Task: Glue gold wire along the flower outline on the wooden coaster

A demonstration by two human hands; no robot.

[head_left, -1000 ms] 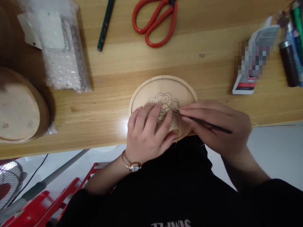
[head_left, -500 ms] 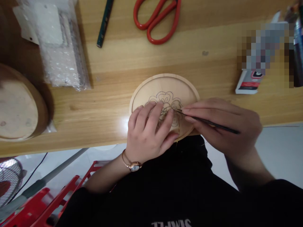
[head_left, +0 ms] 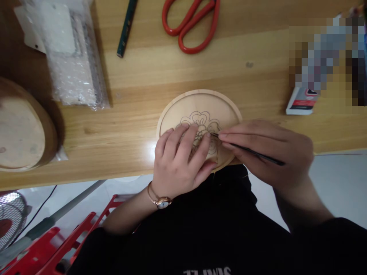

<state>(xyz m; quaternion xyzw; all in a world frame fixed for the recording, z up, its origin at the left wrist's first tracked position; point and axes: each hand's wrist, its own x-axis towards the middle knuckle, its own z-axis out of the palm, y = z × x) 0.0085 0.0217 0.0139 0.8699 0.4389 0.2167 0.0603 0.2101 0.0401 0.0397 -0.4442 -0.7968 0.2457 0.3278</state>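
A round wooden plate (head_left: 172, 110) with a raised rim lies at the table's front edge, a flower outline (head_left: 200, 114) drawn on its face. My left hand (head_left: 180, 160) rests on the plate with fingers spread, the fingertips over the flower's middle and hiding part of it. Black tweezers (head_left: 255, 153) are pinched in my right hand (head_left: 275, 149), their tips on the flower beside my left index finger. A thin golden strand (head_left: 217, 156) runs across the plate's lower right and past its edge. How the tips meet the strand is too small to tell.
Red-handled scissors (head_left: 197, 32) and a dark green pencil (head_left: 126, 30) lie farther back. At left are a bubble-wrapped packet (head_left: 76, 72) and a round wooden piece (head_left: 48, 130). A partly blurred box (head_left: 302, 101) is at right. Below the table stand a fan (head_left: 13, 217) and red stools (head_left: 83, 229).
My right hand and the tweezers have shifted slightly left, with the tweezers' back end a little lower. My left hand and the plate have stayed in place.
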